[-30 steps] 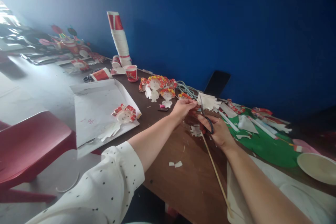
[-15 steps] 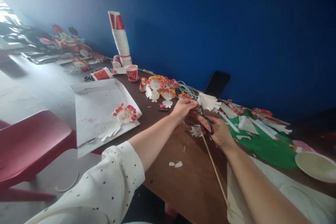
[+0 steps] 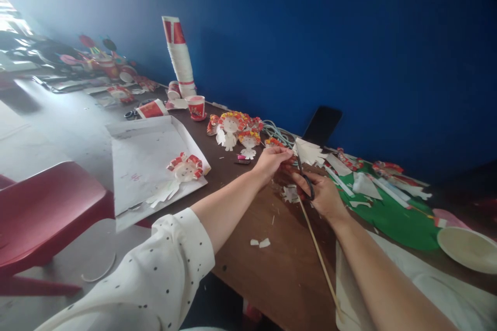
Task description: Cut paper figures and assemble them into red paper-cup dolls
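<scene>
My right hand (image 3: 320,194) is closed round the black handles of a pair of scissors (image 3: 309,186), whose blades point up and away from me. Close to the blades, the fingers of my left hand (image 3: 273,159) are pinched together; what they hold is hidden. Just past the fingertips are white paper pieces with a fringed edge (image 3: 309,152), and I cannot tell whether the hand touches them. Below both hands, a cut paper piece (image 3: 290,193) lies on the brown table (image 3: 252,274). A thin wooden stick (image 3: 319,251) runs from there toward me.
Paper dolls with red and yellow hair (image 3: 231,124) lie near the blue wall. Left are a white box lid (image 3: 140,165), a cup stack (image 3: 180,62) and a red chair (image 3: 58,212). A phone (image 3: 323,125) leans at the back. Right are a green sheet (image 3: 399,222) and a bowl (image 3: 468,249).
My right hand and the scissors have shifted very slightly. My left hand keeps its pinch in nearly the same place. Nothing on the table has visibly moved.
</scene>
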Available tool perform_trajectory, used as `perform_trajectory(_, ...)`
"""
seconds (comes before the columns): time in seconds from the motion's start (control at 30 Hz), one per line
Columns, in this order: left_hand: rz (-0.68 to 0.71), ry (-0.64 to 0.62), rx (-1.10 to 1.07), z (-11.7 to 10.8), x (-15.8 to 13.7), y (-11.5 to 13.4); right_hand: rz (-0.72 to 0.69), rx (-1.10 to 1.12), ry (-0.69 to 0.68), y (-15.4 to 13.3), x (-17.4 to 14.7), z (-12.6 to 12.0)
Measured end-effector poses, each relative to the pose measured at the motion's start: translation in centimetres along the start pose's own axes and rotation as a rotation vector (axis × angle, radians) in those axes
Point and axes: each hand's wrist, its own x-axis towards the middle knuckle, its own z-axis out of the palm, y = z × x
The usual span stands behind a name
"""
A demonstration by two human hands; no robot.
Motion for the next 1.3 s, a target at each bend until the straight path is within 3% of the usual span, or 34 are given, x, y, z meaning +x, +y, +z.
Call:
perform_trajectory(0.3, -0.007, -0.083, 0.158, -0.2, 0.1, -0.1, 0.098, 0.002, 0.029, -0.3, 0.0, -0.2)
perform_trajectory(0.67, -0.043, -0.143, 0.161, -0.4, 0.3, 0.0, 0.039, -0.06, -0.014, -0.1, 0.1, -1.3)
perform_trajectory(1.0, 0.011, -0.151, 0.303, -0.3, -0.2, 0.7, 0.175, -0.07, -0.054, 0.0, 0.0, -2.1)
perform_trajectory(1.3, -0.029, -0.171, 0.222, -0.3, -0.3, 0.4, 0.212, -0.004, -0.045, -0.2, 0.0, -2.0)
